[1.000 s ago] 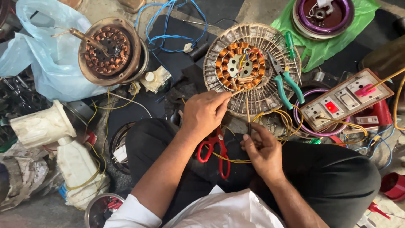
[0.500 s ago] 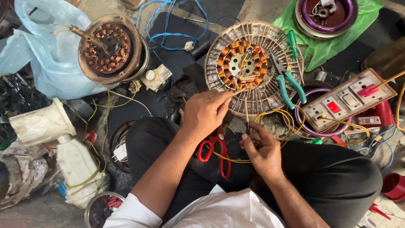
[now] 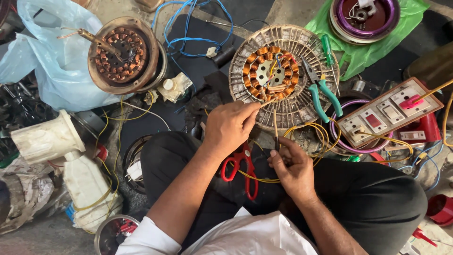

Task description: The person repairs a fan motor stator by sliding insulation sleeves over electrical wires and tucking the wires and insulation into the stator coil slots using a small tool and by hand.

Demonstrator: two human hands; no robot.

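Left hand (image 3: 230, 126) extended forward from lower left, forearm bare, white sleeve at elbow. Back of hand up, fingers curled, thumb and forefinger pinched together at tips, pointing right. Right hand (image 3: 293, 166) lower and nearer body, forearm coming in from lower right. Back of hand up, fingers bent, thumb and forefinger pinched, tips pointing up-left. Hands close together, not touching. Legs in dark trousers, crossed beneath both hands.

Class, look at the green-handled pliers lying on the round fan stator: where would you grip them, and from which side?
Grip the green-handled pliers by both handles, coming from the lower right. The handles splay apart over the stator's rim towards the switchboard, clear of wires; the metal nose points up-left towards the copper coils.
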